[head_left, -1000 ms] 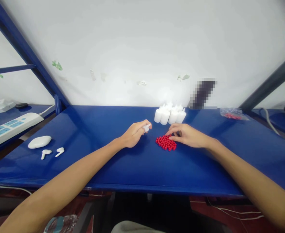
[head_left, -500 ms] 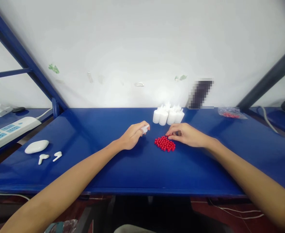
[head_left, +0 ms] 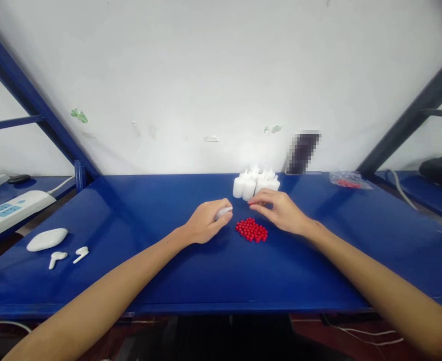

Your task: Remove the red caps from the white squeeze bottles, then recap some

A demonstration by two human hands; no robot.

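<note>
My left hand (head_left: 206,223) is wrapped round a small white bottle (head_left: 223,212), its pointed tip aimed right toward my other hand. Between the thumb and fingertips of my right hand (head_left: 283,213) is a small red cap (head_left: 251,203), partly covered by the fingers. A cluster of similar red caps (head_left: 251,230) lies on the blue table just below and between the two hands. Behind my right hand, several white squeeze bottles (head_left: 248,189) with narrow nozzles stand upright close together near the wall; the hand hides some of their lower parts.
At the left lie a white earbud case (head_left: 47,239) and two earbuds (head_left: 57,258). A power strip (head_left: 16,213) is beyond the table's left side. A clear bag with red pieces (head_left: 349,181) and a pixelated dark object (head_left: 302,153) are at the back right.
My right hand has lifted from the pile with a red cap and moved up and left, nearer the bottle. The left hand still holds the bottle, and the whole view has shifted slightly.
</note>
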